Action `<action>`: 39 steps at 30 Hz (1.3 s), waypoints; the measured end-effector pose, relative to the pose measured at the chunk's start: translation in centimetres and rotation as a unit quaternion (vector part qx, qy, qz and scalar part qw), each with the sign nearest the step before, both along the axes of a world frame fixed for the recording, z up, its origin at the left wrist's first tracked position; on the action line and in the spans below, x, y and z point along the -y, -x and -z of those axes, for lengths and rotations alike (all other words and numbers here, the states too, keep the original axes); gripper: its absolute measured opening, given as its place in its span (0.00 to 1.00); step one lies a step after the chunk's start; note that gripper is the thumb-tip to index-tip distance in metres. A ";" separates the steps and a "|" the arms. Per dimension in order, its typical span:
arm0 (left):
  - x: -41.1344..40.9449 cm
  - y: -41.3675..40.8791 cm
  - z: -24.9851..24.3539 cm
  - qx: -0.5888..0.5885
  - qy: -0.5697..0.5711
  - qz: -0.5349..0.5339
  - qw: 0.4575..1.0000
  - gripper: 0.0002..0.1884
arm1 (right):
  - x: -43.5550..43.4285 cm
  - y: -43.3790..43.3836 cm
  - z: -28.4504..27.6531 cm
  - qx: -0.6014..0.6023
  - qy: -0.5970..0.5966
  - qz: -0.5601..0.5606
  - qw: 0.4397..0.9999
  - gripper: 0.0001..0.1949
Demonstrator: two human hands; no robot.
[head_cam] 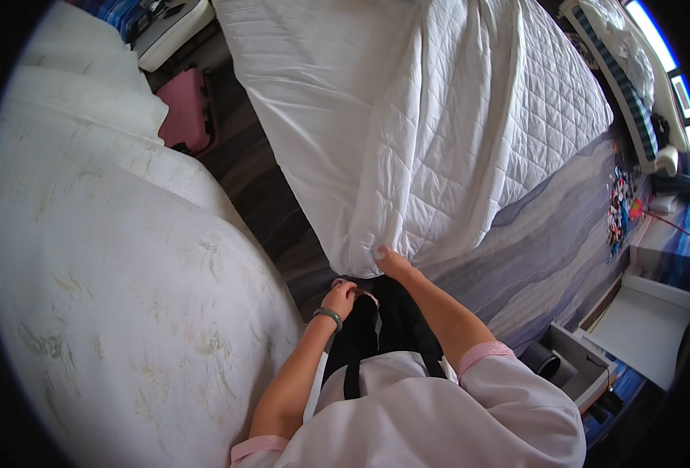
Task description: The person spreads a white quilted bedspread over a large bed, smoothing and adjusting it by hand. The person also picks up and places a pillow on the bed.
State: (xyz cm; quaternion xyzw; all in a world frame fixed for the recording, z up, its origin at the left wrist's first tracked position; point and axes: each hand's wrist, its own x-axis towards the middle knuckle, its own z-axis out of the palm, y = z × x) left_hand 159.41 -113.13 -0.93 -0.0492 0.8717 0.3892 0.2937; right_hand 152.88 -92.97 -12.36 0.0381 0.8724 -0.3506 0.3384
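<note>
Before me is a bed with a smooth white sheet [321, 88] over its left part. A white quilted bed cover [550, 111] lies in long folds across the right part and hangs at the near end. My right hand [393, 262] grips the edge of the white bedding at the bed's near corner. Just left of that corner, my left hand [340, 299] hovers above my legs with its fingers curled; I cannot tell whether anything is in them. A green bangle [328, 316] circles my left wrist.
White bedding with a faint leaf pattern [163, 281] covers a surface at left. A pink suitcase [186, 111] stands on the dark floor between. Patterned carpet [515, 263] runs along the right, towards an open drawer unit [579, 357] and a multicoloured pile [619, 205]. A cushioned seat [620, 82] stands by the window.
</note>
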 end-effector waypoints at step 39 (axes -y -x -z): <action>-6.7 46.3 16.9 0.129 -0.237 0.018 0.963 0.22 | 3.7 21.2 -1.8 0.037 -0.206 0.358 0.910 0.41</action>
